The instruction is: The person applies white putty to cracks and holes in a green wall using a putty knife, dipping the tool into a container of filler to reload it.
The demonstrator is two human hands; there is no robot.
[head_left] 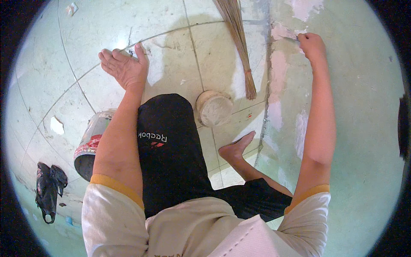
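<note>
My left hand [124,67] is stretched out above the tiled floor with its fingers spread, holding nothing. Over by the wall on the right, my right hand [313,47] is closed around a thin flat tool that looks like a putty knife [293,37]. Most of this tool is hidden in the fist; its visible end meets a pinkish patch [280,32] low on the pale green wall [355,107]. More pink and white patches run along the wall's base toward me.
A stick broom [239,47] lies on the floor near the wall. Close to my knee stands a round, whitish-topped tub [216,109]. A bucket [92,139] lies tipped beside my left forearm. Farther left are a white scrap [57,125] and a black plastic bag [48,188].
</note>
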